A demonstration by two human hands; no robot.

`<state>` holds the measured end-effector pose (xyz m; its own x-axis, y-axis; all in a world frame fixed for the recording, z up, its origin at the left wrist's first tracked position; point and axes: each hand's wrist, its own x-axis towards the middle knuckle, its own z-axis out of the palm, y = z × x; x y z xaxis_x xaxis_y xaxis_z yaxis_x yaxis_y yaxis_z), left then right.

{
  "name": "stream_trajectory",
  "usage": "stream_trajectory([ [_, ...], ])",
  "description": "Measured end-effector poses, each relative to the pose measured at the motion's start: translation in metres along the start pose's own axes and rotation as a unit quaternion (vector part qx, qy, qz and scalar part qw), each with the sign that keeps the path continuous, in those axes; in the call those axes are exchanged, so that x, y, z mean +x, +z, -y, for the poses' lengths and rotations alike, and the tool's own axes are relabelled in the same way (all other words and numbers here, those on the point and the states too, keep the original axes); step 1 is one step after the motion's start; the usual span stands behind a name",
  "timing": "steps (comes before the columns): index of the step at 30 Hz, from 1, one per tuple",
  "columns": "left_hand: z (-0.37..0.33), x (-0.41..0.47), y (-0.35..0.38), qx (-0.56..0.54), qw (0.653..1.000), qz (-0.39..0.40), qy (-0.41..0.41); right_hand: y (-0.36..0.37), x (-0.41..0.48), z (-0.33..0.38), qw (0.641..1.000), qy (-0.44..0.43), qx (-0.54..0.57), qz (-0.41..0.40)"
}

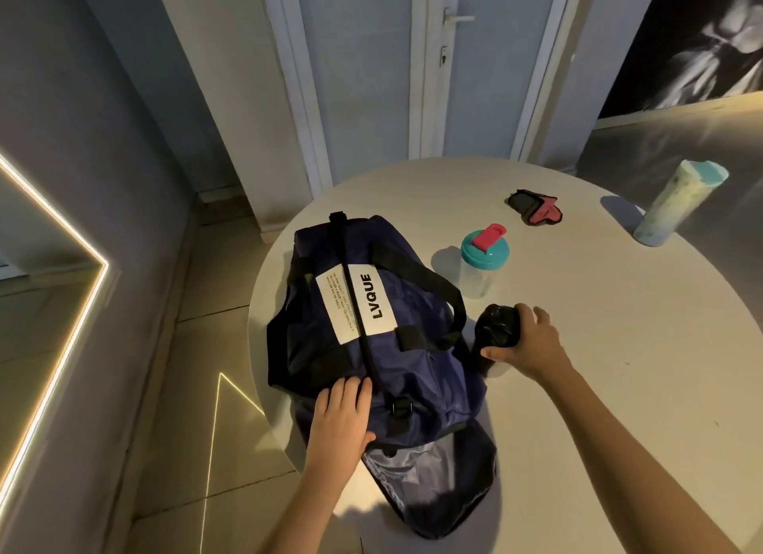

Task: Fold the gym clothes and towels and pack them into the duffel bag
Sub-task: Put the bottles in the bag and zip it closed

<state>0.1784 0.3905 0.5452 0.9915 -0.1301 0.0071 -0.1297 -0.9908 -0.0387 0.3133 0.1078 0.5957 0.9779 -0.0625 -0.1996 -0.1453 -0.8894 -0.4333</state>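
Note:
A navy duffel bag (413, 359) with black straps and a white "LVQUE" label lies on the left side of the round white table (598, 388). Its near end flap hangs open, showing grey lining. My left hand (342, 419) rests on the bag's near end, fingers laid flat over the fabric. My right hand (526, 339) grips a black bottle (493, 330) that stands on the table just right of the bag. A rolled pale towel (677, 202) with a blue end stands upright at the far right.
A clear shaker cup (483, 260) with a teal lid and red cap stands behind the bottle. Black and red gloves (534, 206) lie farther back. White doors (413, 66) rise beyond the table, and tiled floor (198, 388) lies to its left.

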Motion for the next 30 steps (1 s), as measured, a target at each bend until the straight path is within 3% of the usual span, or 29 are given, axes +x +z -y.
stream_trajectory([
  [2,0.004,0.002,0.005,0.015,0.999,-0.036,0.015,0.003,-0.014,0.004,0.997,0.005,0.077,-0.007],
  [11,0.029,0.018,0.003,0.005,0.982,-0.149,0.117,-0.003,-0.112,0.033,0.965,0.095,0.184,-0.162],
  [19,0.026,0.037,-0.028,-0.125,0.957,-0.244,0.093,0.025,-0.212,0.055,0.949,0.128,0.259,-0.126],
  [25,0.015,0.043,-0.02,-0.154,0.952,-0.254,0.072,0.084,-0.208,0.081,0.943,0.094,0.306,-0.094],
  [30,0.02,0.042,-0.008,-0.202,0.932,-0.281,0.109,0.107,-0.194,0.089,0.963,0.038,0.243,-0.109],
])
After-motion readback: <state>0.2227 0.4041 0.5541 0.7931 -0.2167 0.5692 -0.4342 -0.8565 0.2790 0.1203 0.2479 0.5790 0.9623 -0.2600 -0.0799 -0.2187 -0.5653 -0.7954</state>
